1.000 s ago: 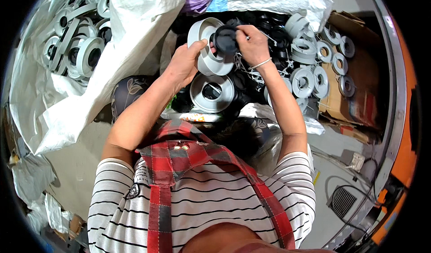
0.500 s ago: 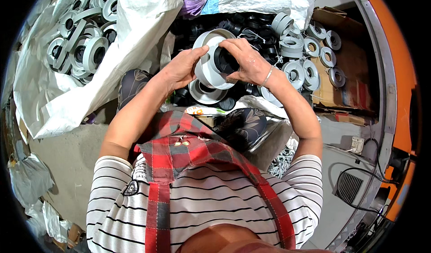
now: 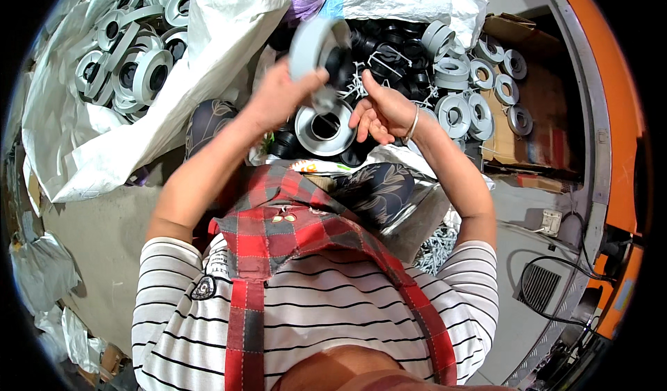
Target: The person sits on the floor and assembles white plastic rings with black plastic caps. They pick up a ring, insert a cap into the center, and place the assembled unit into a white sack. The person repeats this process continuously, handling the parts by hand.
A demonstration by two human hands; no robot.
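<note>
Ring, grey, blurred, in left hand; right hand apart.

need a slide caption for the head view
Left hand holds a blurred grey ring with a black part, open right hand beside a second grey ring.

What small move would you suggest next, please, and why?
Perhaps the left hand should carry its blurred grey ring toward the white sack: the ring appears to bear a black part, like rings lying there, and the right hand is open and empty.
</note>
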